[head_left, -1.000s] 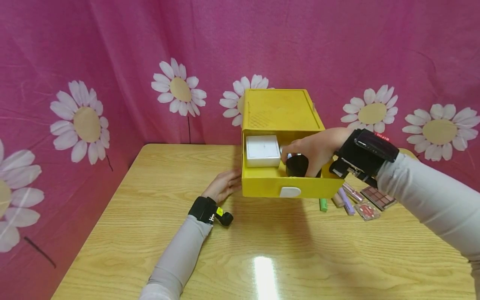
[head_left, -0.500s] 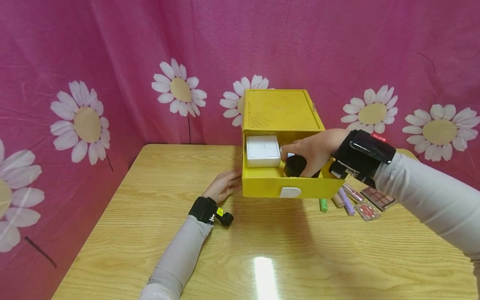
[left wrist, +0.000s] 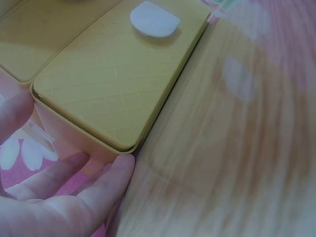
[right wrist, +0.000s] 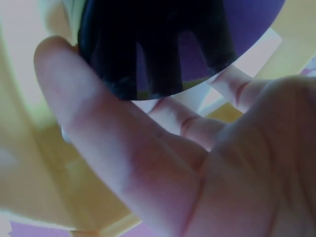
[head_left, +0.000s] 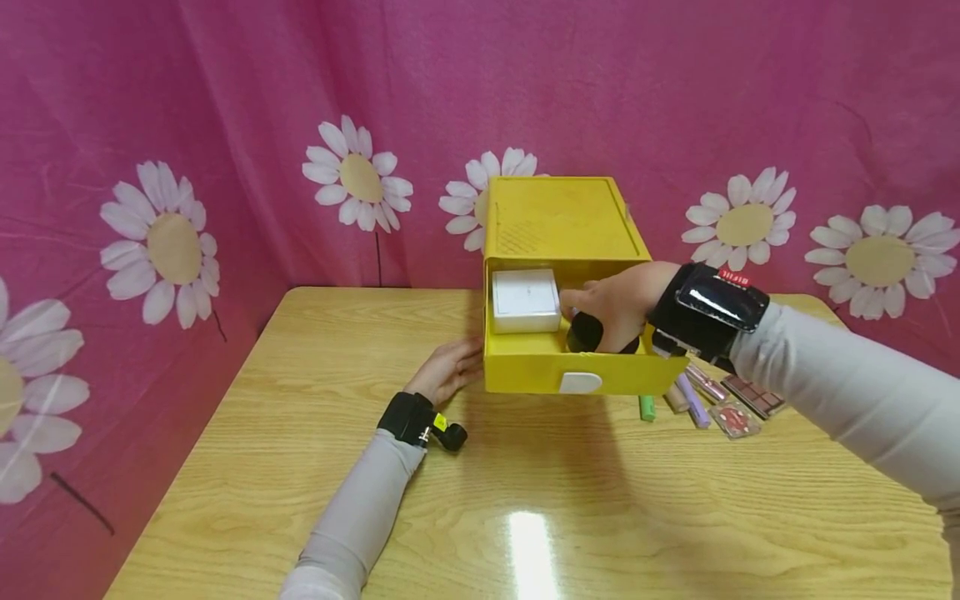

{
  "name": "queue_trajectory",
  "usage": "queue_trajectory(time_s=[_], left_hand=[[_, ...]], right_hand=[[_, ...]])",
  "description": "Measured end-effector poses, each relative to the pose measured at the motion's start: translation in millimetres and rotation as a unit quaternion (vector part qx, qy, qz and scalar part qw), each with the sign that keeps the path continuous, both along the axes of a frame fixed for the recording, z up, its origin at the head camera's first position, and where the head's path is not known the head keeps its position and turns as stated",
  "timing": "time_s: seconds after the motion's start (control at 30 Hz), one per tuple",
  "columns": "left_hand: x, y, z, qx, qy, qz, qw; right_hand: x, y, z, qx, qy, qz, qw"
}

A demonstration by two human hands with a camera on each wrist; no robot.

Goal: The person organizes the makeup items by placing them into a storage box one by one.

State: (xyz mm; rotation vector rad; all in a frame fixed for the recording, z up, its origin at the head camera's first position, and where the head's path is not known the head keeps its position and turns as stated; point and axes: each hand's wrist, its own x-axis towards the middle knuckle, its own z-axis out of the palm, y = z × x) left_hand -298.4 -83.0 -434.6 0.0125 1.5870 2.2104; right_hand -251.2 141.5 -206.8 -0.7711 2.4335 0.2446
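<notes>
Inside the pulled-out drawer (head_left: 517, 375) of a yellow storage box (head_left: 562, 218), my right hand (head_left: 618, 302) grips a round black container (head_left: 583, 332). The right wrist view shows its glossy black face (right wrist: 158, 49) mirroring the fingers, with the thumb at its edge. A white box (head_left: 525, 296) fills the drawer's left side, beside my fingertips. My left hand (head_left: 448, 372) lies at the left side of the yellow box. In the left wrist view, its extended fingers (left wrist: 106, 185) touch that side near the bottom corner.
On the wooden table (head_left: 360, 517), right of the drawer, lie a green tube (head_left: 647, 407), a lilac tube (head_left: 693, 402), a red compact (head_left: 734, 420) and an eyeshadow palette (head_left: 753, 395). A white pull tab (head_left: 581, 383) sticks out of the drawer front. A pink flowered curtain (head_left: 600, 92) hangs behind.
My right hand and wrist have shifted slightly left within the drawer, and the black container with them. The left hand keeps its place against the yellow box.
</notes>
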Motion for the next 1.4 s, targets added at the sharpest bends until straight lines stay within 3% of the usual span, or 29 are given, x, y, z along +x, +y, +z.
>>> queue_trajectory(time_s=[0.3,0.6,0.87,1.17,1.3,1.4], left_hand=[[-1.9,0.8,-1.6,0.002,0.003,0.004,1.0000],[0.3,1.5,-2.0,0.000,0.006,0.000,1.0000],[0.0,0.9,-0.9,-0.003,0.011,0.002,0.9999],[-1.1,-0.3,-1.3,-0.003,0.009,0.000,1.0000],[-1.1,0.4,-0.6,-0.001,0.008,-0.001,1.0000],[-1.4,0.4,0.0,-0.004,0.009,-0.001,1.0000]], right_hand=[[1.5,-1.5,-3.3,-0.017,0.008,-0.014,0.9997],[1.1,-2.2,-5.1,0.004,0.014,-0.012,0.9998],[0.1,1.5,6.3,-0.007,-0.011,-0.003,0.9999],[9.1,15.6,39.7,-0.098,0.010,0.027,0.9947],[17.5,20.2,47.3,-0.141,0.043,0.022,0.9889],[25.2,22.8,47.6,-0.179,0.086,0.039,0.9793]])
